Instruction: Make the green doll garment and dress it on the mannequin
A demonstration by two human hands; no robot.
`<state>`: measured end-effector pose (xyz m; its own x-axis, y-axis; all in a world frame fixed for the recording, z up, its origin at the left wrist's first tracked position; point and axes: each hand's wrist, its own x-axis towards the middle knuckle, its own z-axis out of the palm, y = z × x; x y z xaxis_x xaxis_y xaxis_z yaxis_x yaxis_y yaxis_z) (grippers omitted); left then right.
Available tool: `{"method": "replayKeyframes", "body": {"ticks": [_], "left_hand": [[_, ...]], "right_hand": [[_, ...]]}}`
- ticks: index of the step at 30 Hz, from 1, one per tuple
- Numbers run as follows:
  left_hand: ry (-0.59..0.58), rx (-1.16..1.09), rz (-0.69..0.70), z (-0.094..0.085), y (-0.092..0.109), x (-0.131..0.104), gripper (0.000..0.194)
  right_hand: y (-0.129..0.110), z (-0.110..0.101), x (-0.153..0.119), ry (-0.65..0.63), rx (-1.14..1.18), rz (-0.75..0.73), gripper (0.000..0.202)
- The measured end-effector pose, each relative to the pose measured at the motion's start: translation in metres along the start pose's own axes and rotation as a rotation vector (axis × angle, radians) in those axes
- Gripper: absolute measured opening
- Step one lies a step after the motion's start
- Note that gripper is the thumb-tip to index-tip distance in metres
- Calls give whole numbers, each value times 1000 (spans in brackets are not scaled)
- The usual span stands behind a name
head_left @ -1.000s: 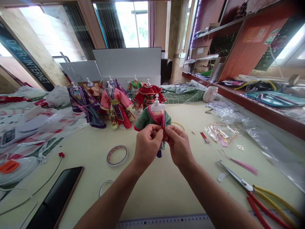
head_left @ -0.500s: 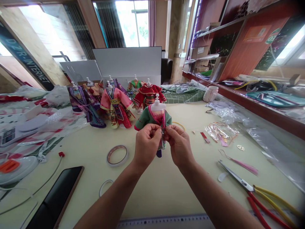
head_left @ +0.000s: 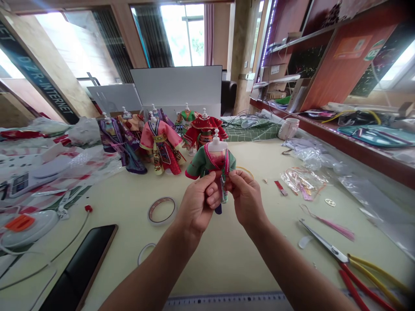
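A small white mannequin bust in a green robe with pink trim (head_left: 207, 160) is held up over the cream table (head_left: 207, 259). My left hand (head_left: 196, 205) grips the robe's left front edge and lower body. My right hand (head_left: 244, 196) pinches the robe's right front edge beside the pink trim. The two thumbs nearly meet at the garment's opening. The lower part of the figure is hidden behind my fingers.
Several dressed mannequin figures (head_left: 160, 140) stand behind. A tape roll (head_left: 161, 210) and a dark phone (head_left: 78, 270) lie at left, scissors (head_left: 327, 244) and red-and-yellow pliers (head_left: 366, 272) at right. Plastic bags (head_left: 301, 179), a pink tassel (head_left: 330, 222) and a white mug (head_left: 288, 127) sit right.
The figure and both hands sit slightly lower and to the right in view as the camera shifted. My left fingers have loosened and spread, showing more of the robe's open front.
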<state>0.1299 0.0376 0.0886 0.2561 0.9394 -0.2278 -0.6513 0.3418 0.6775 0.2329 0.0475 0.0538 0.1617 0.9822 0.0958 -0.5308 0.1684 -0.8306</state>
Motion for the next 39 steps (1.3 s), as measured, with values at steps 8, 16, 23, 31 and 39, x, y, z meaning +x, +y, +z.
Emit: {"method": "replayKeyframes", "body": {"ticks": [8, 16, 23, 31, 39], "left_hand": [[51, -216, -57, 13, 4, 0, 22], [53, -222, -36, 13, 4, 2, 26], [172, 295, 435, 5, -4, -12, 13], [336, 1440, 1499, -28, 0, 16, 15], [481, 1495, 1511, -12, 20, 30, 24]], "right_hand": [[0, 0, 0, -9, 8, -7, 16], [1, -1, 1, -21, 2, -15, 17], [-1, 0, 0, -17, 23, -8, 15], [-2, 2, 0, -30, 42, -11, 14], [-10, -3, 7, -10, 12, -57, 13]]}}
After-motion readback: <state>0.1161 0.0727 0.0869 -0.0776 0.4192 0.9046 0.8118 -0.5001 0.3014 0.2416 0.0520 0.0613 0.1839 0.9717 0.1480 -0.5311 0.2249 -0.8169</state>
